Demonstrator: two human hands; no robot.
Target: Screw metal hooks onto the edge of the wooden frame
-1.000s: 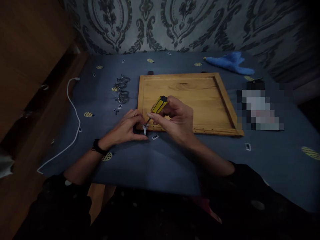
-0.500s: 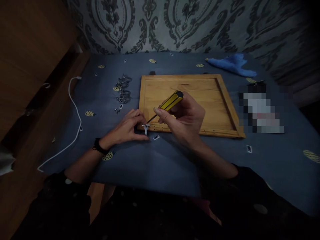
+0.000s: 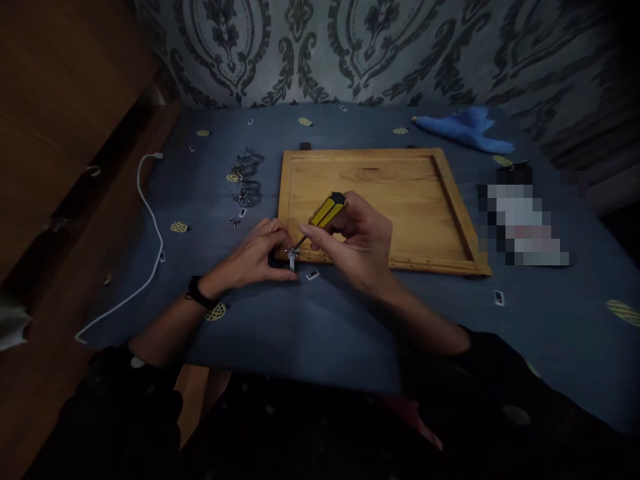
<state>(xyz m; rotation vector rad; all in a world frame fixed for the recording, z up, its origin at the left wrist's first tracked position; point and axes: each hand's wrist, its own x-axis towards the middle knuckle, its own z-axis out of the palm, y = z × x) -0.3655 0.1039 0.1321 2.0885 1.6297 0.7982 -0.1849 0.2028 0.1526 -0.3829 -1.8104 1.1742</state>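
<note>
At the near left corner of a framed wooden panel (image 3: 370, 207), a small silver metal hinge (image 3: 293, 259) sits on the edge. My left hand (image 3: 257, 257) curls around it, with thumb and fingers steadying it. My right hand (image 3: 363, 243) grips a screwdriver with a yellow and black handle (image 3: 327, 210). Its shaft slants down to the left, and the tip meets the hinge. Whether a screw sits under the tip is too small to tell.
Several metal fittings (image 3: 247, 180) lie in a pile left of the panel, with a few loose screws (image 3: 234, 221) nearer. A white cable (image 3: 159, 230) runs along the left. A blue cloth (image 3: 465, 128) lies at the back right, and a blurred-out object (image 3: 530, 223) lies right of the panel.
My right hand and the screwdriver have moved left and slightly down, bringing the handle closer to the hinge. My left hand and the panel have stayed in place.
</note>
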